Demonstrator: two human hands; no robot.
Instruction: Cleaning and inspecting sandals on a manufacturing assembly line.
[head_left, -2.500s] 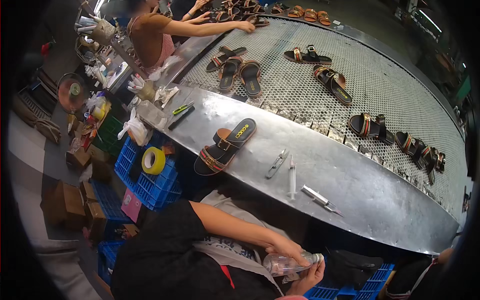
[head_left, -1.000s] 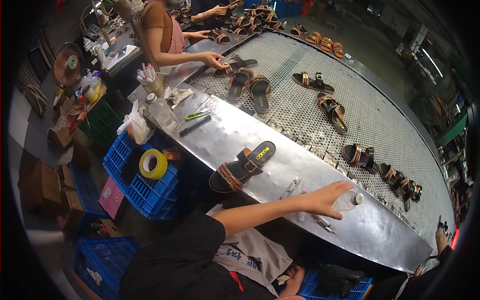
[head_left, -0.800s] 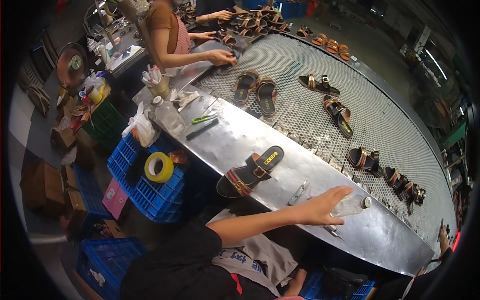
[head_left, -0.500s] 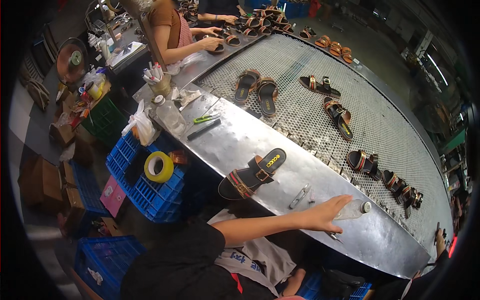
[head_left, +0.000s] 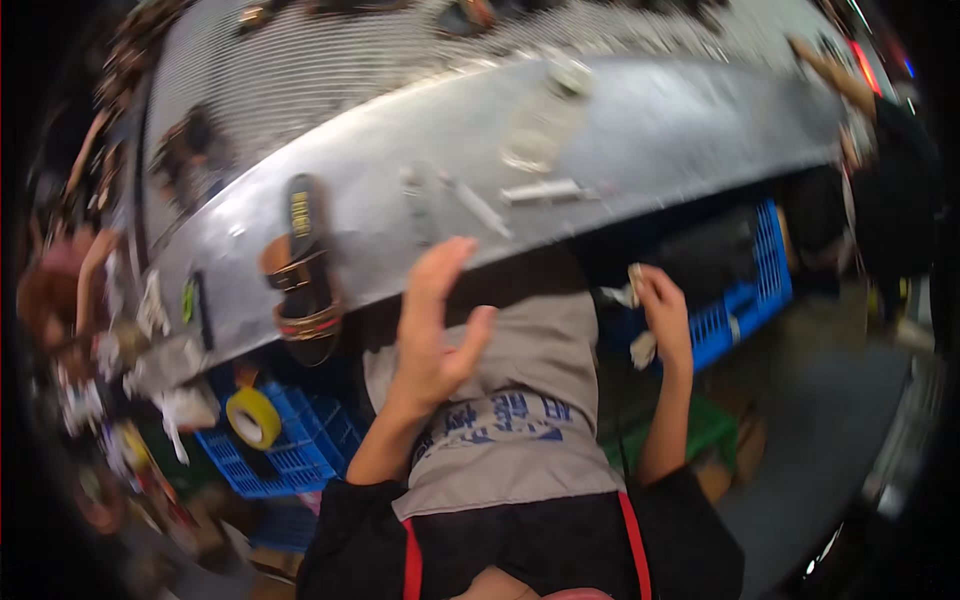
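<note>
My left hand [head_left: 440, 325] is raised above the apron on my lap, near the metal table's front edge. Its fingers are stretched and the thumb stands apart, with nothing held. On the right, my right hand [head_left: 664, 312] pinches a crumpled whitish cloth [head_left: 636, 284], its exact kind blurred. A black strappy sandal [head_left: 303, 265] with a gold buckle lies left of my left hand, its end over the table's edge. Beyond that hand are a clear bottle [head_left: 535, 125] on its side, a white tube-like item [head_left: 545, 191] and a slim pen-like item [head_left: 478, 207].
A metal table [head_left: 690, 130] curves across the front. Blue crates stand below it at left [head_left: 300, 440] and right [head_left: 770, 270], with yellow tape [head_left: 254, 418] on the left one. Another person's arm [head_left: 835, 75] reaches in at far right. More sandals lie blurred on the mesh.
The view has swung round and blurred. My left hand has drawn back from beside the bottle to above my lap, still empty. My right hand has come into view with the cloth.
</note>
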